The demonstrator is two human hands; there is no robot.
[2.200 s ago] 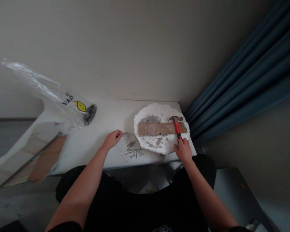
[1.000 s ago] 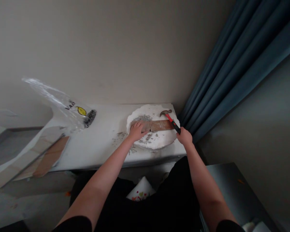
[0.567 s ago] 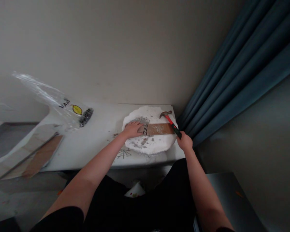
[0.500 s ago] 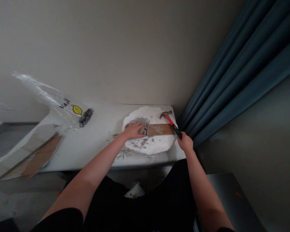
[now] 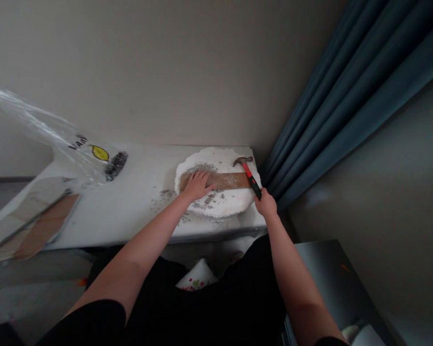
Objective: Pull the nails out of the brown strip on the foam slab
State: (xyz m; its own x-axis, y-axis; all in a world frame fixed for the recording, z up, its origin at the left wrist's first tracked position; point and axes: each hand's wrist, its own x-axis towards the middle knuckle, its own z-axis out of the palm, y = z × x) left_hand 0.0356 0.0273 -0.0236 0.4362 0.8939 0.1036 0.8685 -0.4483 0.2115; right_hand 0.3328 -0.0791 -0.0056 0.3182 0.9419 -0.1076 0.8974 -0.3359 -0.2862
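Observation:
My left hand (image 5: 197, 185) lies flat with fingers spread across a brown strip of board or tile (image 5: 233, 180), covering part of its left half. The strip rests on a rough-edged round white slab (image 5: 234, 205). Grey chips (image 5: 210, 199) are scattered over the slab on both sides of the strip. My right hand (image 5: 266, 203) is wrapped round the black grip of a claw hammer (image 5: 248, 175) with a red neck. The hammer head sits over the slab's far right, beyond the strip; whether it touches the slab I cannot tell.
The slab stands on a white table (image 5: 137, 202) against the wall. A clear plastic bag (image 5: 100, 153) with dark bits lies left, near brown and pale panels (image 5: 48, 226) and a thin bar. Blue curtains (image 5: 310, 105) hang close right. A dark surface (image 5: 321, 269) is lower right.
My left hand has shifted slightly right along the strip and lies over where a small heap of chips showed. My right hand keeps the hammer in about the same place. The view has shifted.

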